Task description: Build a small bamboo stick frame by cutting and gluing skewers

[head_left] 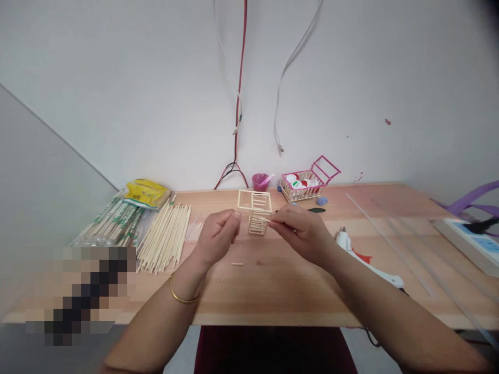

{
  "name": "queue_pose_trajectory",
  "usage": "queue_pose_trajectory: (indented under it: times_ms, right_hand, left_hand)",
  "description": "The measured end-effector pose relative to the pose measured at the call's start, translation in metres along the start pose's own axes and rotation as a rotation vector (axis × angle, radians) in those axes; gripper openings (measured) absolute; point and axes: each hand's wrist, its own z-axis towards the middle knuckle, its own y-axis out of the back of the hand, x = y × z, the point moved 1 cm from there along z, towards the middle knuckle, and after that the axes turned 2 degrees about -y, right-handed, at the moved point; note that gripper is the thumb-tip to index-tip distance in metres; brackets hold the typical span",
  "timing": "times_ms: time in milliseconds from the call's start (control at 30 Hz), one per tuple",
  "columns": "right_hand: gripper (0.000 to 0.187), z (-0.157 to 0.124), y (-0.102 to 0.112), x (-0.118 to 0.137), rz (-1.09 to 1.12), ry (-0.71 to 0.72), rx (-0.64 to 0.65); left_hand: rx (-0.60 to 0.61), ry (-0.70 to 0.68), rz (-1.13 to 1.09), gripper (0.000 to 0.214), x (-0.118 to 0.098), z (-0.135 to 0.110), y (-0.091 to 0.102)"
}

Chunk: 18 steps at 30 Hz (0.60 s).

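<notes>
Between my hands stands a small open frame of pale wooden sticks (258, 228), with a flat rectangular part at its top and a slatted part below. My right hand (302, 231) is closed in a pinch, and the end of a short thin wooden stick (266, 219) shows at its fingertips, in front of the frame. Left of the frame, my left hand (218, 234) is closed, thumb pressed against the curled fingers. Whatever it may hold is hidden. A short loose stick piece (237, 264) lies on the table below the frame.
Bare sticks (166, 236) lie in a pile at left, beside wrapped sticks (107, 218) and a yellow packet (147, 193). At the back are a pink cup (260, 182) and a stick basket (302, 195) holding caps. A white glue gun (368, 265) lies at right.
</notes>
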Motion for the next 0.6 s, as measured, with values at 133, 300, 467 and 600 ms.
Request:
queue_pose_trajectory:
  times_ms: [133, 300, 467, 600]
  right_hand:
    - [0.019, 0.001, 0.002, -0.007, -0.017, -0.022, -0.024]
    - [0.011, 0.001, 0.008, -0.023, -0.103, -0.171, -0.157]
    - [0.008, 0.002, 0.006, -0.027, 0.073, -0.289, -0.138]
    - [0.011, 0.003, 0.003, -0.025, 0.165, -0.357, -0.104]
  left_hand:
    - [0.014, -0.041, 0.177, 0.051, -0.002, 0.001, 0.003]
    - [-0.115, -0.074, 0.124, 0.047, 0.007, 0.005, 0.006]
    - [-0.242, -0.054, 0.057, 0.027, 0.013, 0.006, 0.003]
    - [-0.190, -0.011, 0.073, 0.016, 0.012, 0.005, 0.000]
